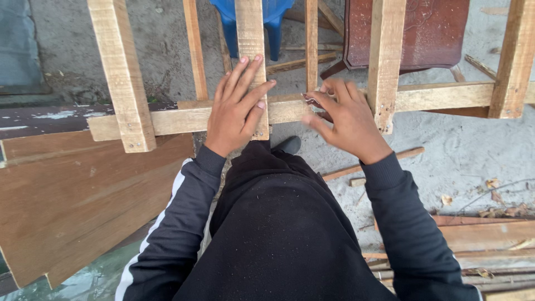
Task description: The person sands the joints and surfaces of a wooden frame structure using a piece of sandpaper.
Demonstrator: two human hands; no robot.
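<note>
A frame of pale wooden slats lies in front of me: a long horizontal rail (434,96) with several upright slats nailed across it. My left hand (237,108) presses flat on one upright slat (249,33) where it crosses the rail, fingers spread. My right hand (345,120) hovers at the rail just right of it, fingers curled around a small dark object (313,102) that is mostly hidden. Both arms wear dark sleeves; the left has a white stripe.
Brown wooden boards (72,195) lie at the left. A blue plastic chair (273,22) and a dark red panel (429,33) stand beyond the frame. Loose sticks and planks (490,239) litter the sandy ground at the right.
</note>
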